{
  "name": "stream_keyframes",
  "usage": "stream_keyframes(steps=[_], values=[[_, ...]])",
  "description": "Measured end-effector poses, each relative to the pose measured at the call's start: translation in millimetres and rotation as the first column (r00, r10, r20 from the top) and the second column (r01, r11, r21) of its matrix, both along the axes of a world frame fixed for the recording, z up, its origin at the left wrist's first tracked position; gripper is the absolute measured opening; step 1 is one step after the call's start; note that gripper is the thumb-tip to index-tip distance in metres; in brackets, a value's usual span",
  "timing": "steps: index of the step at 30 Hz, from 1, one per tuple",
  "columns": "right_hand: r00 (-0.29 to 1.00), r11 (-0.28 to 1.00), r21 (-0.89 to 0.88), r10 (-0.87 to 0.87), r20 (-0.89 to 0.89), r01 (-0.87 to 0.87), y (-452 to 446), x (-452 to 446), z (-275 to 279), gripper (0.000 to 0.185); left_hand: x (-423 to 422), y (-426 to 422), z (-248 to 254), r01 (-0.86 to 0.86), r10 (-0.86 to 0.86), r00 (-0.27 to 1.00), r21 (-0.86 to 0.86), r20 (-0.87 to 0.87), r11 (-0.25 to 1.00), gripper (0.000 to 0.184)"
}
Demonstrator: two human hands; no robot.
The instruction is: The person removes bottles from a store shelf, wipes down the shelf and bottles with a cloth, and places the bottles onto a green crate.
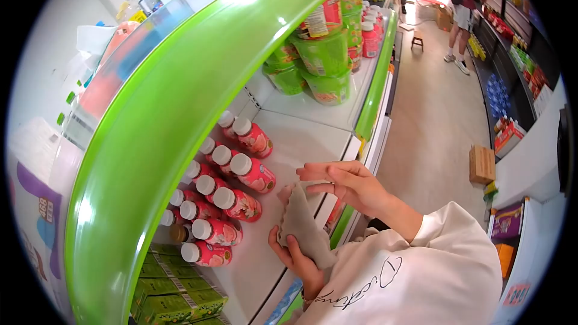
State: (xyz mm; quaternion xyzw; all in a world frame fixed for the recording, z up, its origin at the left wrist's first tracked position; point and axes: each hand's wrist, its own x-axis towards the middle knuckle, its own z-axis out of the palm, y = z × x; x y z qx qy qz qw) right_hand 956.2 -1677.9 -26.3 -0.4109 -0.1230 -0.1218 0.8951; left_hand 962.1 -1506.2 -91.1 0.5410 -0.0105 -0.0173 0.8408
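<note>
My left hand (305,265) is closed round a grey cloth (303,227) with a scalloped edge, its thumb lying on the fabric. My right hand (353,186) is just beyond the cloth's upper end, fingers apart. A fingertip shows behind that end; whose hand it belongs to is unclear. Both hands are over the front edge of a white shelf (295,133). Rows of pink bottles with white caps (242,204) stand on it, left of the cloth. Nearer the bottom are green cartons (174,292).
Green tubs (323,54) are stacked farther along the shelf. A curved green panel (150,96) arches over the left side. Across the aisle (415,102) are a brown box (481,165) and stocked dark shelves (503,42). Another person (465,0) stands at the far end, near a small stool (417,38).
</note>
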Motion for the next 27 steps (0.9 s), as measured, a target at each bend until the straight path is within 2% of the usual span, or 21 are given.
stream_keyframes(steps=[4, 7, 8, 10, 13, 14, 15, 16, 17, 19, 21, 23, 24, 26, 27], values=[[0.993, 0.997, -0.042, 0.064, 0.097, -0.060, -16, 17, 10, 0.041, -1, -7, -5, -0.074, 0.072, 0.997, 0.043, 0.036, 0.996, 0.041], [0.954, 0.968, -0.090, 0.245, 0.171, -0.233, -32, 32, 11, 0.053, -1, -10, -13, -0.167, 0.161, 0.984, 0.087, 0.076, 0.982, 0.040], [0.896, 0.919, 0.036, 0.372, 0.243, -0.392, -38, 39, 9, 0.059, -2, -12, -17, -0.213, 0.206, 0.976, 0.098, 0.077, 0.972, 0.040], [0.719, 0.694, 0.243, 0.557, 0.416, -0.678, -48, 52, 6, 0.071, -2, -19, -20, -0.306, 0.299, 0.951, 0.118, 0.075, 0.945, 0.039], [0.639, 0.496, 0.405, 0.623, 0.450, -0.768, -68, 62, 24, 0.079, -10, -34, 12, -0.365, 0.365, 0.931, 0.030, 0.000, 0.930, 0.035], [0.600, 0.459, 0.387, 0.637, 0.483, -0.800, -75, 69, 25, 0.080, -13, -35, 27, -0.398, 0.399, 0.917, 0.101, 0.012, 0.912, 0.034], [0.558, 0.425, 0.362, 0.646, 0.521, -0.830, -83, 78, 24, 0.081, -10, -27, 20, -0.464, 0.422, 0.882, 0.227, 0.208, 0.856, 0.031], [0.491, 0.395, 0.294, 0.656, 0.573, -0.870, -89, 88, 24, 0.081, -11, -25, 38, -0.544, 0.436, 0.831, 0.336, 0.346, 0.769, 0.028], [0.483, 0.366, 0.315, 0.669, 0.565, -0.876, -94, 93, 23, 0.080, -15, -22, 56, -0.621, 0.425, 0.773, 0.427, 0.470, 0.657, 0.026], [0.469, 0.311, 0.359, 0.694, 0.547, -0.880, -103, 103, 21, 0.079, -2, -11, 70, -0.764, 0.397, 0.586, 0.319, 0.706, 0.560, 0.020], [0.408, 0.258, 0.325, 0.693, 0.594, -0.910, -109, 114, 17, 0.078, 17, -15, 98, -0.822, 0.306, 0.485, 0.308, 0.820, 0.478, 0.016], [0.354, 0.188, 0.311, 0.671, 0.652, -0.931, -112, 119, 12, 0.078, 45, -26, 111, -0.764, 0.365, 0.621, 0.431, 0.693, 0.481, 0.017], [0.355, 0.186, 0.318, 0.679, 0.642, -0.930, -116, 119, 11, 0.079, 58, -41, 126, -0.667, 0.350, 0.743, 0.594, 0.571, 0.449, 0.021], [0.354, 0.188, 0.317, 0.699, 0.622, -0.929, -126, 119, 15, 0.080, 71, -54, 130, -0.607, 0.156, 0.792, 0.736, 0.590, 0.299, 0.029], [0.372, 0.183, 0.358, 0.725, 0.580, -0.916, -132, 118, 19, 0.081, 82, -52, 117, -0.677, -0.061, 0.715, 0.711, 0.697, 0.189, 0.033]])
